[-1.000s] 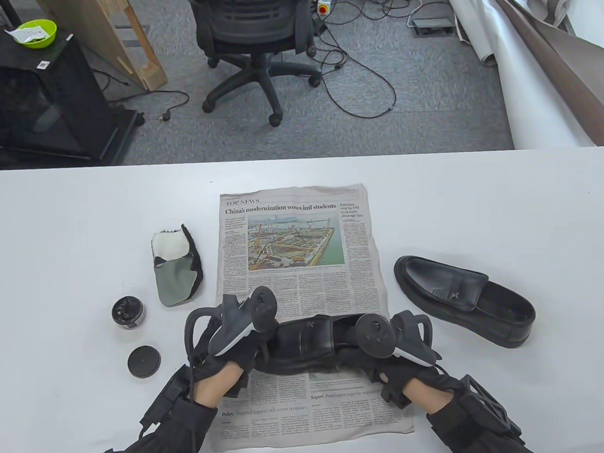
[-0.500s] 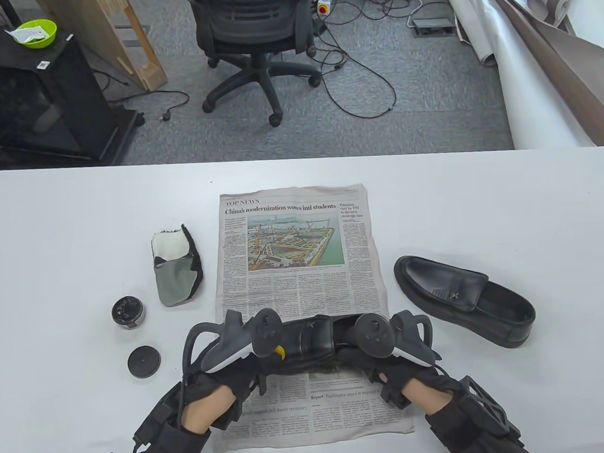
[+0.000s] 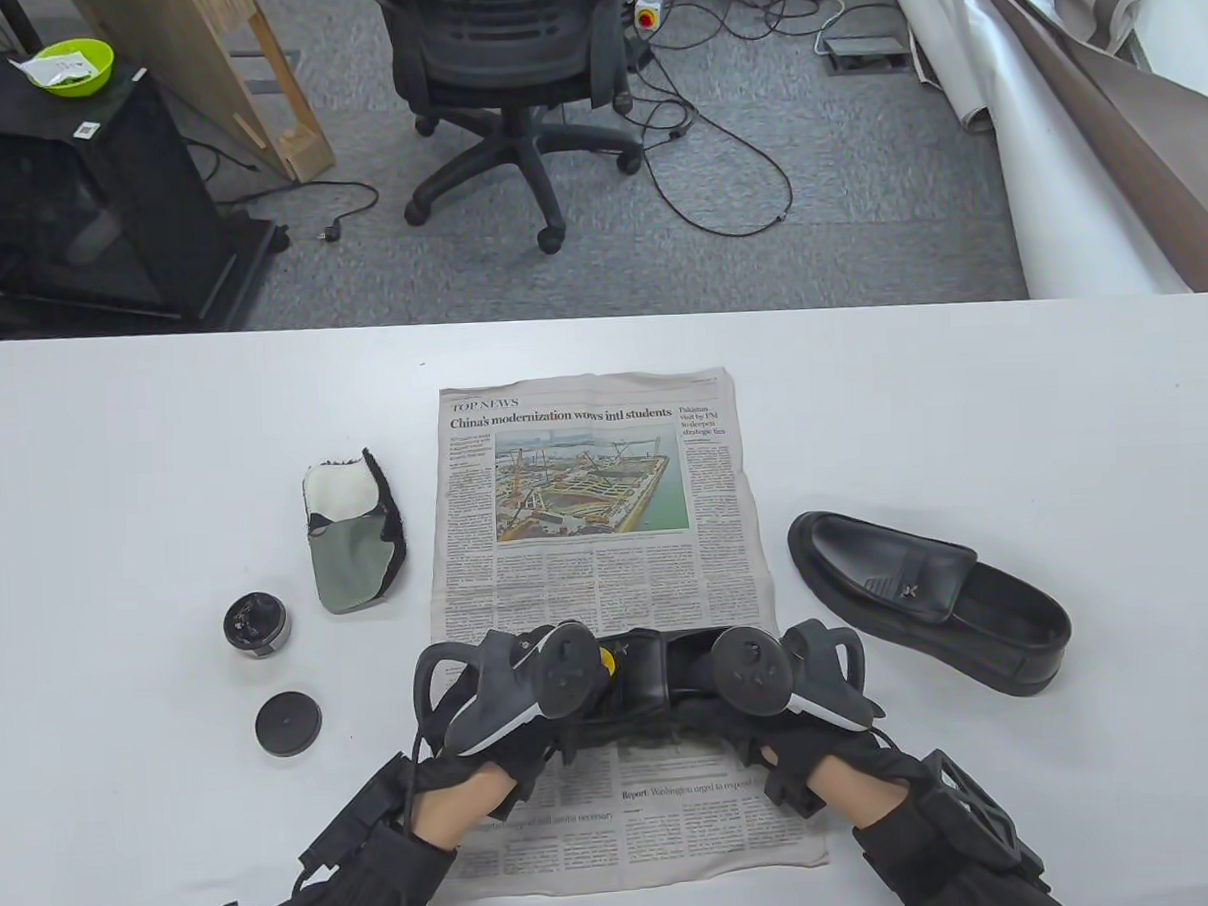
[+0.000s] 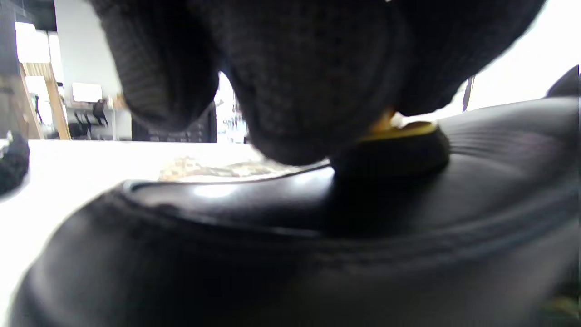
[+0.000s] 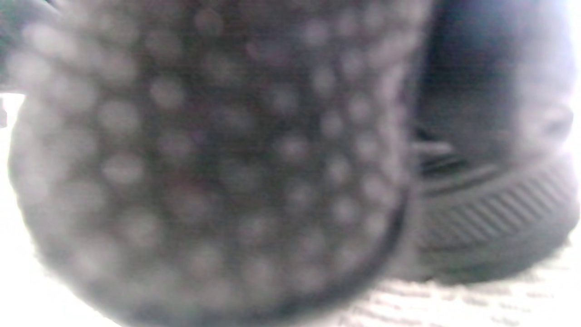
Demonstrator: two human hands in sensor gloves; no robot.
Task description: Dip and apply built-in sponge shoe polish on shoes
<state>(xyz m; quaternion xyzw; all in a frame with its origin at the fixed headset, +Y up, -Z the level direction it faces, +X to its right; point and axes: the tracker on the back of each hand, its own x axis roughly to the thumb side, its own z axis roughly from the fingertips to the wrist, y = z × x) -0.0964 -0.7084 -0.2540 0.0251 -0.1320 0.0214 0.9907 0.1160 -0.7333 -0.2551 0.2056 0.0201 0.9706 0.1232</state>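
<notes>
A black loafer point(image 3: 642, 672) lies on its side-to-side axis across the newspaper point(image 3: 585, 474), mostly covered by both hands. My left hand point(image 3: 579, 689) pinches a yellow-backed sponge applicator point(image 3: 606, 660) and presses it on the shoe's upper. In the left wrist view the sponge point(image 4: 395, 150) sits flat on the shiny black leather point(image 4: 290, 254) under my fingers point(image 4: 308, 81). My right hand point(image 3: 750, 712) grips the shoe's heel end. In the right wrist view the dotted glove point(image 5: 204, 159) fills the frame, with the shoe's ribbed sole point(image 5: 490, 218) beside it.
A second black loafer point(image 3: 926, 599) lies on the table right of the newspaper. An open polish tin point(image 3: 256, 623) and its black lid point(image 3: 288, 723) sit at the left. A grey-and-white polishing mitt point(image 3: 352, 529) lies left of the newspaper.
My left hand has slid to the right along the shoe, from the toe toward the tongue, carrying the sponge. The right hand and the shoe have stayed in place.
</notes>
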